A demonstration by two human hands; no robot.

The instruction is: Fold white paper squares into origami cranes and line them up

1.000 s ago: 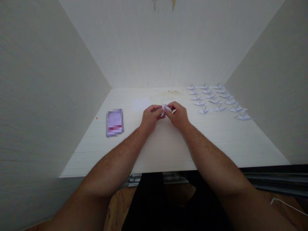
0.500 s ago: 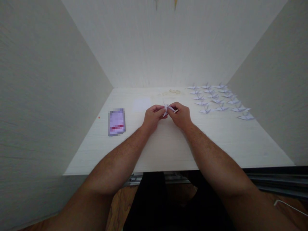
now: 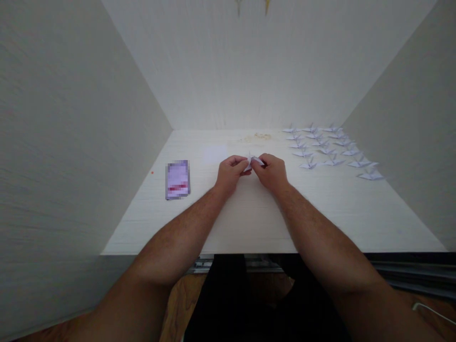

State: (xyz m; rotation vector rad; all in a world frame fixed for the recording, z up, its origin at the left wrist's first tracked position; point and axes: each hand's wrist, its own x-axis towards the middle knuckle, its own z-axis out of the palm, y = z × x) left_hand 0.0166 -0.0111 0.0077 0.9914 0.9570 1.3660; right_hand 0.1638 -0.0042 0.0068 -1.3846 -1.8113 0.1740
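A small folded white paper crane (image 3: pixel 257 161) is held between my two hands above the middle of the table. My left hand (image 3: pixel 231 174) pinches its left side between thumb and fingers. On the other side, the thumb and fingers of my right hand (image 3: pixel 271 171) close on the paper. Fingertips hide much of the folds. Several finished-looking white paper cranes (image 3: pixel 333 160) stand in rows at the right back of the table. Behind my left hand lies a flat white sheet of paper (image 3: pixel 214 153).
A blurred purple packet or stack (image 3: pixel 177 179) lies on the white table (image 3: pixel 249 223) at the left, near a tiny orange dot (image 3: pixel 152 172). Walls enclose the table at the left, back and right. Brownish stains (image 3: pixel 262 136) mark its back part.
The whole view has shifted slightly, so things appear a little farther right. Both hands keep their hold on the paper crane, whose visible part on the right now looks broader.
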